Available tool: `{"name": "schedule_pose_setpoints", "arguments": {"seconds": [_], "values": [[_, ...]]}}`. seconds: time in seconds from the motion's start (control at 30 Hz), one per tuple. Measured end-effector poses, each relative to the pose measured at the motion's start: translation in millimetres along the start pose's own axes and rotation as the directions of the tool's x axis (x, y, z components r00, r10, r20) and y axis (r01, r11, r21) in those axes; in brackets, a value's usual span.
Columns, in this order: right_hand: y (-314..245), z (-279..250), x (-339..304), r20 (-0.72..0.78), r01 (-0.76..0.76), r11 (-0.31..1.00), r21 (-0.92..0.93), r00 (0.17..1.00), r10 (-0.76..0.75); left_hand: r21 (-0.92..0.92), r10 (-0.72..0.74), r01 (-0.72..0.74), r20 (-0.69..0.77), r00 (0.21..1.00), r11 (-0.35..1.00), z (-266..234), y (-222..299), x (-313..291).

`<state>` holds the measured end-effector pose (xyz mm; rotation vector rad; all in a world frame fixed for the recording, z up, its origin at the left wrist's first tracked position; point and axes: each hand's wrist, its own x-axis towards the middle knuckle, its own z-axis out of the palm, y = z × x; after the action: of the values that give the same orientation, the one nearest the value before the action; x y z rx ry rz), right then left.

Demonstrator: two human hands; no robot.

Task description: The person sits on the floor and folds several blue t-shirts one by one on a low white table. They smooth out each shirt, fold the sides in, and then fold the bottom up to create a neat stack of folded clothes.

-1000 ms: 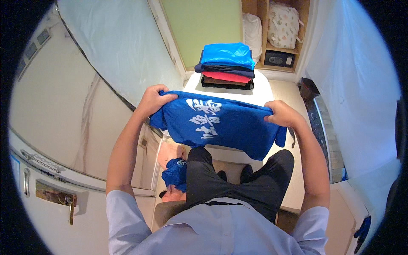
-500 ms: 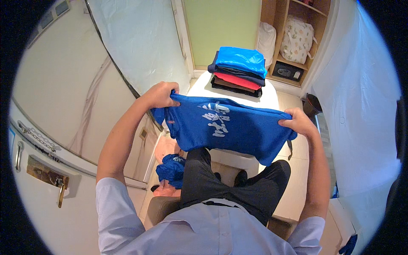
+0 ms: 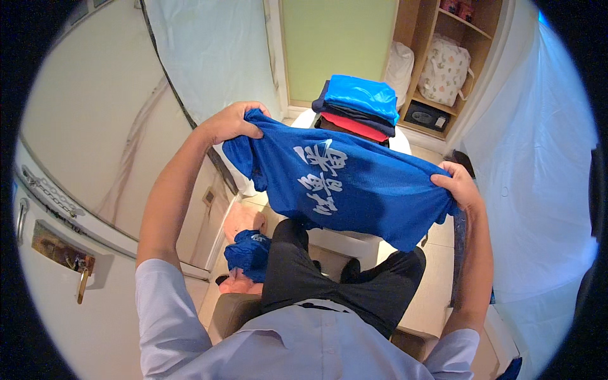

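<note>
A blue T-shirt [image 3: 373, 183] with white lettering is stretched out sideways above my knees. My left hand [image 3: 239, 122] pinches its upper left corner, where a sleeve-like fold hangs down. At its right end my right hand [image 3: 457, 183] grips the cloth between thumb and fingers. The lower edge of the shirt hangs loose near my lap. Just beyond it, a stack of folded clothes [image 3: 361, 98] rests on a white table [image 3: 305, 119], bright blue on top with dark and red pieces beneath. The shirt hides much of the table and the lower part of the stack.
Down to my left lie a crumpled blue garment [image 3: 247, 254] and pinkish cloth [image 3: 244, 219]. A door with a brass handle [image 3: 82, 284] is at the left. Wooden shelves [image 3: 472, 28] at the back hold a patterned bag [image 3: 445, 71] and a black safe [image 3: 428, 116]. Translucent sheeting [image 3: 532, 164] hangs at right.
Both hands still hold the shirt. My left hand has risen and the right has shifted slightly right, so the cloth is spread wider, its lettering shows more fully, and it covers more of the stack.
</note>
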<state>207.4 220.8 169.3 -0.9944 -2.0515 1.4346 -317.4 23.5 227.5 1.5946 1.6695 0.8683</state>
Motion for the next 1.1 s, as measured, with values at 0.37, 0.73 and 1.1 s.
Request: {"name": "schedule_pose_setpoints", "arguments": {"seconds": [0.37,0.73,1.1], "values": [[-24.3,-12.9,3.0,-0.159,0.139,0.871,-0.471,0.958,-0.239,0.382,0.056,0.035,-0.224,0.973,0.923,-30.6,38.9,-4.3],[-71.3,-36.1,0.5,-0.079,0.093,0.968,-0.232,0.990,-0.114,-0.267,0.015,-0.119,-0.362,0.932,0.956,-52.2,23.0,1.6],[-74.7,-54.8,17.8,-0.170,0.118,0.985,-0.126,0.976,-0.139,-0.437,-0.052,-0.195,-0.493,0.868,0.878,-58.0,19.7,42.3]]}}
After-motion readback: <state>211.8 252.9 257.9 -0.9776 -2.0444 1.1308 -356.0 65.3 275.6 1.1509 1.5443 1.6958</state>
